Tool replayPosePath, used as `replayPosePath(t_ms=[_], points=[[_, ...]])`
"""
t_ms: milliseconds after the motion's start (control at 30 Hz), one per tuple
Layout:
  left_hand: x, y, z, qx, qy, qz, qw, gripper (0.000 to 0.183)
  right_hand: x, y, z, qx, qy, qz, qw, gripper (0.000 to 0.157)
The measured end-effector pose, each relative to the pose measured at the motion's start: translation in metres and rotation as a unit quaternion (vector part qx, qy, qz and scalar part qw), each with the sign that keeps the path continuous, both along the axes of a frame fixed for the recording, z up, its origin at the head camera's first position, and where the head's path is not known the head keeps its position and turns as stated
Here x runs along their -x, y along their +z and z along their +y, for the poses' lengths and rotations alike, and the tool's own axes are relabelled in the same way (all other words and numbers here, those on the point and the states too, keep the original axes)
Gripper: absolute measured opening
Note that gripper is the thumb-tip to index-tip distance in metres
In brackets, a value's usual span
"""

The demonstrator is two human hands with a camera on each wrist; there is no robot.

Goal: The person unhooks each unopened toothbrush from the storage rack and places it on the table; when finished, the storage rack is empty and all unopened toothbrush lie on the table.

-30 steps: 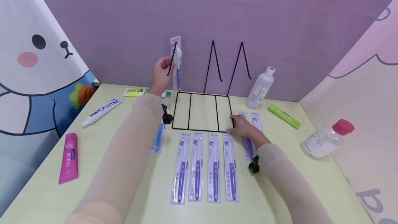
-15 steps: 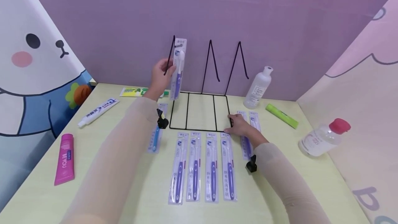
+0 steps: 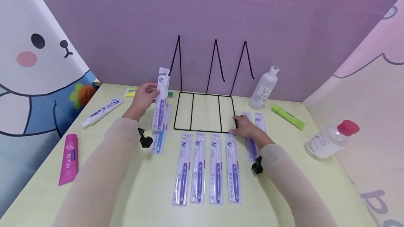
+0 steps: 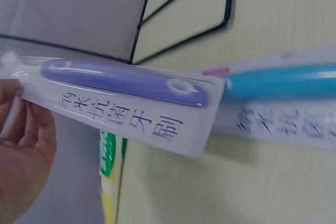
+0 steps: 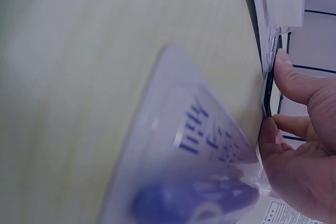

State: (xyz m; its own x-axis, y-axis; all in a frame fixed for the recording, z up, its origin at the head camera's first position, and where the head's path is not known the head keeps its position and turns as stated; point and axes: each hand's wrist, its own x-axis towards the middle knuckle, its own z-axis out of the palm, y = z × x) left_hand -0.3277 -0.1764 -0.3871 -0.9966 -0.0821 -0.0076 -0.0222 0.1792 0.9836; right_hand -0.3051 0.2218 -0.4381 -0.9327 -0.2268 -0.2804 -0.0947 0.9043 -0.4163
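My left hand pinches a packaged purple toothbrush by its edge. The pack hangs tilted left of the black wire rack, above a blue packaged toothbrush on the table. In the left wrist view, the purple handle overlaps the end of the blue one. My right hand grips the rack's front right corner, with thumb and fingers on either side of the wire in the right wrist view. All three rack hooks are bare. Several purple packaged toothbrushes lie in front of the rack.
Two more packs lie beside my right hand. Toothpaste tubes lie at left, one white and one pink; a yellow-green one is partly behind my left hand. At right are a clear bottle, a green tube and a red-capped bottle.
My left hand has drawn the purple toothbrush pack off the left hook, then carried it left and down toward the blue pack. My right hand keeps its place on the rack corner.
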Motion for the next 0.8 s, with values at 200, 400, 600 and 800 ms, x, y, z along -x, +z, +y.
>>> replayPosePath(t_ms=[200, 400, 600, 800], points=[[-0.011, -0.024, -0.029, 0.030, -0.022, -0.096, 0.9947, 0.044, 0.002, -0.004, 0.002, -0.011, -0.001, 0.005, 1.000, 0.082], [-0.023, -0.047, -0.045, 0.060, -0.026, -0.194, 0.9787, 0.049, 0.002, -0.006, 0.002, -0.007, 0.006, -0.003, 1.000, 0.082], [-0.023, -0.056, -0.043, 0.077, -0.040, -0.210, 0.9739, 0.047, 0.004, -0.001, 0.007, -0.003, 0.001, 0.005, 1.000, 0.081], [-0.020, -0.059, -0.038, 0.130, -0.043, -0.205, 0.9692, 0.041, 0.003, 0.002, 0.008, 0.002, -0.005, 0.002, 1.000, 0.082]])
